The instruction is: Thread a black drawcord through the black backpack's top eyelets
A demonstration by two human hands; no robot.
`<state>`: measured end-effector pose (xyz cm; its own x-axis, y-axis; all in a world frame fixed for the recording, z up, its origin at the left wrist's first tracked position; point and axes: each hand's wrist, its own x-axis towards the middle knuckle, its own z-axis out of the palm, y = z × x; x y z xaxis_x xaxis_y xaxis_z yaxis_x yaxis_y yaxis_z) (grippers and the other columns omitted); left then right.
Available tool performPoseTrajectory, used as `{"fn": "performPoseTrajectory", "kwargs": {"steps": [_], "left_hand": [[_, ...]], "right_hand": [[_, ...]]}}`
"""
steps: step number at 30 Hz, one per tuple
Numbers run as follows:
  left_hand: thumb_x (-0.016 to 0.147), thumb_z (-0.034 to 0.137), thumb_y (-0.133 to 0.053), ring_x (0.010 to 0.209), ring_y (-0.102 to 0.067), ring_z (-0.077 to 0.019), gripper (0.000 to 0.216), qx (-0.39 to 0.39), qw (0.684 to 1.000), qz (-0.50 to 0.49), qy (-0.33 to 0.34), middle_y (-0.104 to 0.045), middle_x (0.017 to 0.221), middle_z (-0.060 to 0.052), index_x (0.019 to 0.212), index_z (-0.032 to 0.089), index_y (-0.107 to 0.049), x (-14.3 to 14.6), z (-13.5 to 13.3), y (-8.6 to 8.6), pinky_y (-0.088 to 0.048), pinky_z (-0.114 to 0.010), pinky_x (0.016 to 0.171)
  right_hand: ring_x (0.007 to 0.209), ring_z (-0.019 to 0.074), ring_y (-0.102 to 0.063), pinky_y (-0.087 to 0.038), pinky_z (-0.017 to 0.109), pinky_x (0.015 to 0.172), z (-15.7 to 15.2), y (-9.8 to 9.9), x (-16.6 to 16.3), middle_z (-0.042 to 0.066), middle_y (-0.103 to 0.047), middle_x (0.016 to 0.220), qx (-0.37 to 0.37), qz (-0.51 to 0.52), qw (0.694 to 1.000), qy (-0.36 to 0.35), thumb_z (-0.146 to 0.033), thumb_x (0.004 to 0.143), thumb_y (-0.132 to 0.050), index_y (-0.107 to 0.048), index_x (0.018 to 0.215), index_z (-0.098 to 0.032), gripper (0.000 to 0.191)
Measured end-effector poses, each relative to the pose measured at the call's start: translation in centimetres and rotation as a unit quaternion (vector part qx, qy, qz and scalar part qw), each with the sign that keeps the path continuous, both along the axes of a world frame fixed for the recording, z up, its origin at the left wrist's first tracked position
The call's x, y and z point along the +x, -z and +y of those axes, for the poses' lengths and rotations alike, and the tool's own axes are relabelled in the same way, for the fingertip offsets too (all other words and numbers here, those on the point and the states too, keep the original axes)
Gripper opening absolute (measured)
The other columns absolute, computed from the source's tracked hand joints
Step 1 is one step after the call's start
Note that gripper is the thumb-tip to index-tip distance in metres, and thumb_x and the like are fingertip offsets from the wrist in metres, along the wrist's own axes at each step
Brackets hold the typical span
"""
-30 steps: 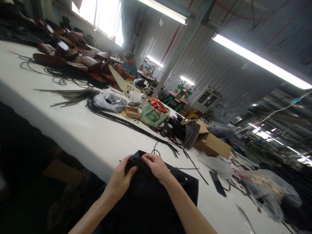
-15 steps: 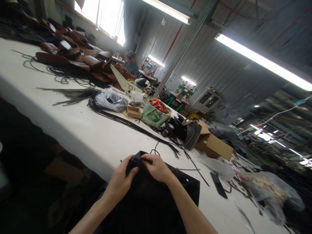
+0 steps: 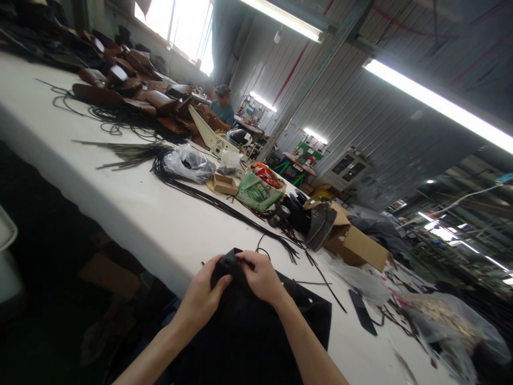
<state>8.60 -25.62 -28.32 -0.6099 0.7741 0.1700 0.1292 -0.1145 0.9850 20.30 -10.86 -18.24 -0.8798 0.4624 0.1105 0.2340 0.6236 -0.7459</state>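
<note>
A large black sheet of leather-like material (image 3: 256,337) hangs over the near table edge and down in front of me, with small holes along its upper right edge. My left hand (image 3: 206,294) pinches a folded edge of it, thumb in front, beside a round dark hole or stud. Closed on the same fold from the other side is my right hand (image 3: 260,275), its fingertips partly hidden behind the material. A thin black cord (image 3: 262,246) loops on the table just beyond my hands.
Long black cords (image 3: 224,206) run across the white table (image 3: 132,198). Beyond them are a small cardboard box (image 3: 225,184), a green bag (image 3: 258,192) and a larger carton (image 3: 356,246). Brown leather pieces (image 3: 156,101) are heaped at the far left, near a seated person (image 3: 222,109).
The whole view has shifted slightly, so the scene sits a little further right. Both hands keep their hold on the black material, almost unmoved.
</note>
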Motion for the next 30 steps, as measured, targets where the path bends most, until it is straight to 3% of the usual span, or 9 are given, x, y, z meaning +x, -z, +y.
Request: {"fn": "performPoseTrajectory", "kwargs": {"steps": [7, 14, 20, 25, 30], "left_hand": [[0.100, 0.038, -0.066, 0.133, -0.071, -0.0354, 0.046, 0.000, 1.000, 0.006, -0.007, -0.076, 0.140, -0.014, 0.144, 0.024, -0.066, 0.0, 0.1, 0.0, -0.056, -0.057, 0.118], [0.101, 0.035, -0.066, 0.139, -0.068, -0.0349, 0.049, 0.007, 1.000, 0.018, -0.025, -0.073, 0.147, -0.014, 0.148, 0.024, -0.065, 0.3, 0.2, 0.5, -0.054, -0.056, 0.122], [0.102, 0.041, -0.067, 0.149, -0.061, -0.0370, 0.059, -0.015, 0.999, 0.032, -0.026, -0.067, 0.158, -0.017, 0.157, 0.021, -0.060, 0.4, 0.4, 0.7, -0.047, -0.061, 0.129], [0.101, 0.037, -0.068, 0.147, -0.062, -0.0362, 0.057, -0.009, 0.999, 0.025, -0.028, -0.068, 0.155, -0.016, 0.155, 0.021, -0.061, 0.5, 0.4, 0.6, -0.048, -0.059, 0.128], [0.100, 0.033, -0.069, 0.143, -0.065, -0.0357, 0.052, 0.007, 1.000, 0.014, -0.026, -0.070, 0.151, -0.015, 0.151, 0.024, -0.063, 0.4, 0.2, 0.3, -0.051, -0.057, 0.125]], "right_hand": [[0.086, 0.0217, -0.069, -0.053, 0.033, 0.081, -0.1, 0.5, -0.4, 0.002, -0.078, 0.092, -0.095, -0.028, 0.995, 0.030, -0.036, 0.103, -0.063, -0.078, 0.100, -0.021, 0.021], [0.096, 0.0244, -0.072, -0.056, 0.035, 0.091, -0.3, 0.6, -0.8, 0.004, -0.081, 0.100, -0.131, -0.020, 0.991, 0.013, -0.041, 0.102, -0.066, -0.082, 0.103, -0.022, 0.025], [0.093, 0.0251, -0.071, -0.057, 0.035, 0.084, -0.6, 0.7, -1.2, 0.004, -0.081, 0.100, -0.191, -0.031, 0.980, 0.054, -0.049, 0.097, -0.072, -0.084, 0.100, -0.023, 0.029], [0.087, 0.0241, -0.070, -0.057, 0.034, 0.078, -0.9, 0.4, -1.3, 0.004, -0.080, 0.093, -0.215, -0.043, 0.973, 0.070, -0.052, 0.095, -0.076, -0.083, 0.095, -0.021, 0.032], [0.089, 0.0226, -0.070, -0.055, 0.032, 0.081, -0.8, 0.2, -0.9, 0.003, -0.080, 0.095, -0.236, -0.034, 0.971, 0.033, -0.048, 0.097, -0.076, -0.083, 0.101, -0.022, 0.027]]}}
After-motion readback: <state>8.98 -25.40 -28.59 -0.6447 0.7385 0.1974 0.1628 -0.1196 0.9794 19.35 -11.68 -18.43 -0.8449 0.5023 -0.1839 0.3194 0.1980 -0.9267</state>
